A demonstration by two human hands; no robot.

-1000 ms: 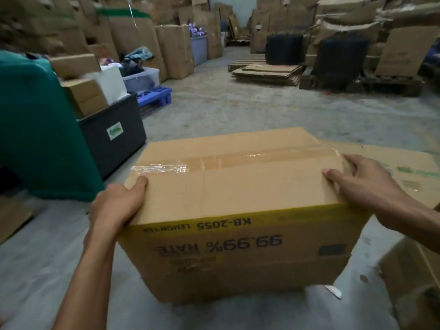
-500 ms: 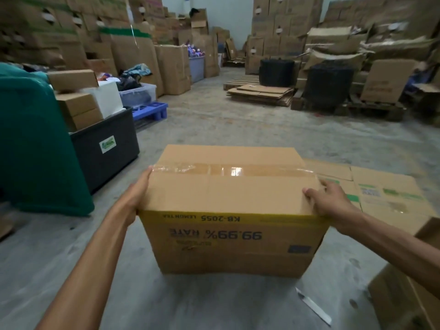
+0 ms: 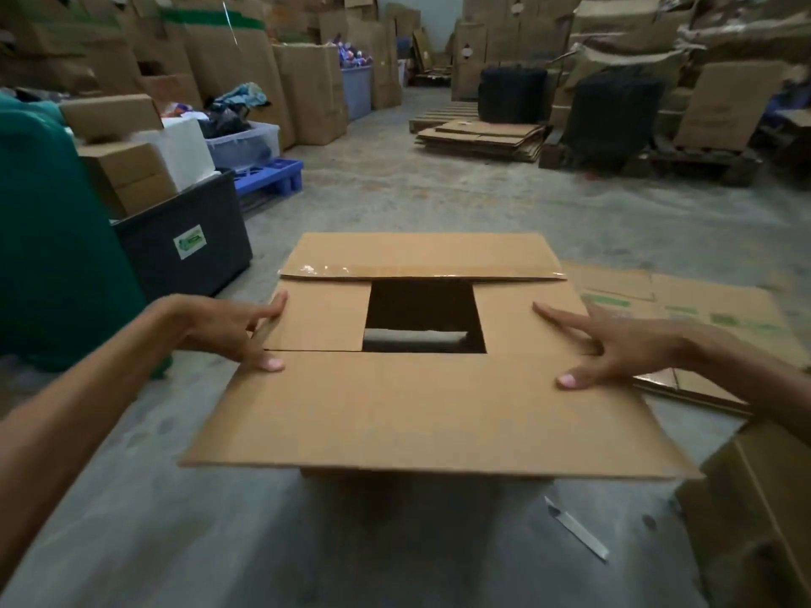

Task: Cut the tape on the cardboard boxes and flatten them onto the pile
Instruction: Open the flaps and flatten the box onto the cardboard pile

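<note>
Plain brown cardboard box [image 3: 421,405] sits on the concrete floor [image 3: 439,199] in front of the person, top open, near flap folded out flat toward the camera, two side flaps level, dark square opening in the middle. Left hand [image 3: 239,329] and right hand [image 3: 614,344] lie open, fingers spread, pressing the left and right flaps, gripping nothing. Far flap carries a strip of clear tape [image 3: 324,269], probably cut; flattened cardboard pile [image 3: 702,309] lies just right, beyond the box.
</note>
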